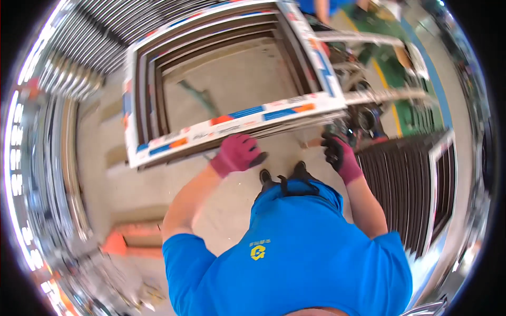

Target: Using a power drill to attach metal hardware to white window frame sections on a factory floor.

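Observation:
A stack of dark brown rectangular frames [151,100] stands in front of me, its top one faced with white film printed in blue and orange. My left hand [240,154], in a pink glove with dark fingertips, is beside the near edge of the stack. Its fingers are bent and the thumb stands apart; I see nothing in it. Past the near right corner, my right hand [341,157], in a pink and black glove, is closed. A short brown piece [313,142] sticks out to its left, too blurred to name.
More dark frames [392,189] lean in a row at my right. Behind the stack's right side are a cart-like rack with pale bars [390,96] and another person's arm [322,10]. Metal profiles [74,174] line the left; an orange piece [134,238] lies on the floor.

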Tool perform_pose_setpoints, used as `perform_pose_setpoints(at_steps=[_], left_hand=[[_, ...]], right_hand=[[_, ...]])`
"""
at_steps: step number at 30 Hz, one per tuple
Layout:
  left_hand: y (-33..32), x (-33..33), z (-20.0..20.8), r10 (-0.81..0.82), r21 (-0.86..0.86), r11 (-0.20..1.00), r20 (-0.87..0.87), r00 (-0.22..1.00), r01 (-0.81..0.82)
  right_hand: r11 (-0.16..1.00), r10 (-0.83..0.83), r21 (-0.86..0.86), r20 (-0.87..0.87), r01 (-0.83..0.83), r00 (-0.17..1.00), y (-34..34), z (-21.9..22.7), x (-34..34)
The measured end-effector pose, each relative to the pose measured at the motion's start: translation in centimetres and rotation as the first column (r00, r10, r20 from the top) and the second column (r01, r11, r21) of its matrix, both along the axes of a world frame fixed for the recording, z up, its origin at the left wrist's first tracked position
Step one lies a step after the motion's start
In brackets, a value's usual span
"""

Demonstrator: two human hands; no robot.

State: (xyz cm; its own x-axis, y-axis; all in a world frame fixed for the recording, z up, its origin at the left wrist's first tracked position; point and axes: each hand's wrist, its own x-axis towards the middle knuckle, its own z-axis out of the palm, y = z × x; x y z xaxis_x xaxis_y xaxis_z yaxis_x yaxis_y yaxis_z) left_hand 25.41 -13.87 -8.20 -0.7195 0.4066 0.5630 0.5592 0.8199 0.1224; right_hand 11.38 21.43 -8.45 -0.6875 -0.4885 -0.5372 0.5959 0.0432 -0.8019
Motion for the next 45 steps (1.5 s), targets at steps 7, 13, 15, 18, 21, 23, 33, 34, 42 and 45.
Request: perform_pose_setpoints(at_steps=[7,13,15,18,21,23,33,34,42,45], left_hand=[[5.6,4.7,19.0,0.065,0.281,0.954,0.133,0.989,-0.101],[5.6,7.9,27.4,-0.131,0.45,0.881,-0.06,0.99,0.144],[5.4,7.9,28.2,-0.089,0.407,0.905,-0.104,0.991,0.124],[4.3,7.8,29.0,-0.075,0.335,0.933,-0.182,0.98,0.134],[3.6,7.4,28.8,-0.075,0.256,0.955,-0.274,0.959,0.148],[4.5,8.5,26.5,-0.137,0.333,0.926,-0.146,0.98,0.179],[4.1,1.9,5.1,0.096,0.826,-0.285,0.53,0.842,-0.487],[2.5,0.5,4.9,0.043,0.814,-0.217,0.559,0.828,-0.539],[1.1,-11.2,5.2,0.623,0.168,0.617,0.492,0.608,-0.769],[2.0,-12.4,5.3,0.746,-0.131,0.569,0.496,0.443,-0.812]], right_hand=[[0.997,-0.049,0.063,0.011,0.048,0.999,1.1,-4.2,0.0],[0.994,0.093,0.077,-0.152,-0.082,0.984,0.0,-0.5,1.3],[0.978,0.186,0.133,-0.18,-0.163,0.966,-0.7,-0.8,0.3],[0.979,0.187,0.122,-0.18,-0.166,0.966,-1.0,-0.7,0.9],[0.997,0.067,0.034,-0.031,-0.066,0.997,-2.2,0.4,1.3],[0.996,-0.084,-0.01,0.089,0.086,0.992,-0.2,-0.3,1.6],[0.969,-0.155,-0.203,-0.057,0.141,0.986,0.5,-3.3,1.6],[0.962,-0.178,-0.218,-0.043,0.165,0.983,0.3,-3.7,1.3],[0.998,-0.056,-0.011,0.249,0.061,0.967,-6.5,-5.8,0.2],[0.999,0.042,-0.017,0.368,-0.039,0.929,-9.7,-7.3,0.3]])
